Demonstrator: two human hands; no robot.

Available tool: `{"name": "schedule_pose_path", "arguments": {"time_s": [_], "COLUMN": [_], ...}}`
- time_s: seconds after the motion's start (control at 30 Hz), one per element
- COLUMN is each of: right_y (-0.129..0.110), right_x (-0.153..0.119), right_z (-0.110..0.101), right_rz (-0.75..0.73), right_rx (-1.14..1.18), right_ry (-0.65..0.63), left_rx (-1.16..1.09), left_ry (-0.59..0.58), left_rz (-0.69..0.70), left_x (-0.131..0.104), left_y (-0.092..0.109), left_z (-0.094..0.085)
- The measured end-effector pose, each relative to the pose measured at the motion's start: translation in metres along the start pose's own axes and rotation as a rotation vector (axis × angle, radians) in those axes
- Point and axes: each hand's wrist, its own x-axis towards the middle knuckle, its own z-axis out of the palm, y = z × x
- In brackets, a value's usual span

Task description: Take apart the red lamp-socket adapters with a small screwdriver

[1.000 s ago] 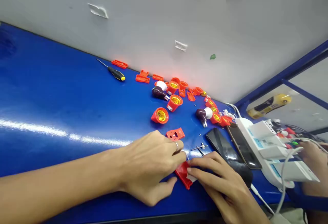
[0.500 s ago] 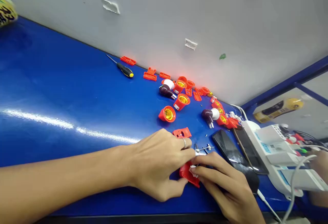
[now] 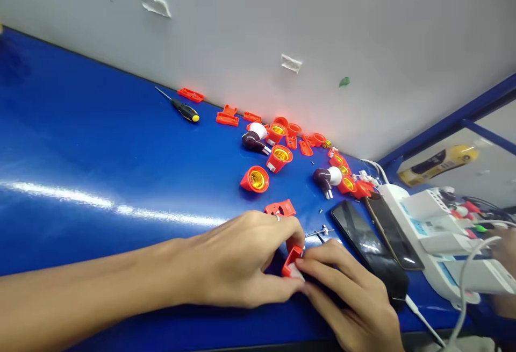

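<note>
Near the front edge of the blue table, my left hand (image 3: pixel 245 260) grips a small red plastic part (image 3: pixel 291 261) with a white piece in it, between thumb and fingers. My right hand (image 3: pixel 350 287) pinches the same part from the right side. Its fingertips cover some of the white piece. Just beyond my left hand lies a flat red plate (image 3: pixel 281 208). A thin metal rod with white ends (image 3: pixel 320 232) lies beyond my right fingers. Several red sockets with golden threads, such as one nearby (image 3: pixel 256 179), stand farther back.
A black-and-yellow screwdriver (image 3: pixel 185 110) and red pieces lie along the wall. Two dark plugs with white collars (image 3: pixel 324 180) sit among the sockets. Phones (image 3: pixel 366 250) and a white power strip (image 3: pixel 431 255) with cables are at the right, beside another person's hand (image 3: pixel 503 255).
The red part has been tilted up between my fingers, with my left thumb now against its near end. The view has shifted slightly, so things on the table appear farther left.
</note>
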Motion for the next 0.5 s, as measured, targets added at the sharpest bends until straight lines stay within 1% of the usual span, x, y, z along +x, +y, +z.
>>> {"name": "schedule_pose_path", "arguments": {"time_s": [0.1, 0.17, 0.23, 0.3, 0.37, 0.5], "right_y": [-0.0024, -0.0044, -0.0059, -0.0067, -0.0067, -0.007], "right_x": [0.001, 0.002, 0.0033, 0.0047, 0.0057, 0.0083], "right_z": [0.0016, 0.0023, 0.0022, 0.001, -0.0009, -0.003], "right_rz": [-0.011, -0.011, 0.005, 0.017, 0.024, 0.045], "right_rx": [-0.039, -0.043, -0.03, -0.037, -0.063, -0.1], "right_ry": [-0.011, -0.002, 0.02, 0.06, 0.106, 0.191], "left_rx": [-0.074, -0.082, -0.074, -0.045, 0.02, 0.239], "left_ry": [-0.033, -0.023, -0.011, 0.004, 0.038, 0.035], "left_rz": [-0.043, -0.077, -0.081, -0.038, 0.042, 0.163], "left_x": [-0.0003, 0.0, 0.001, 0.0019, 0.0017, -0.002], "left_y": [-0.0006, 0.0015, 0.0039, 0.0053, 0.0054, 0.0055], "left_z": [-0.003, -0.0039, -0.0033, -0.0021, -0.0012, -0.0011]}}
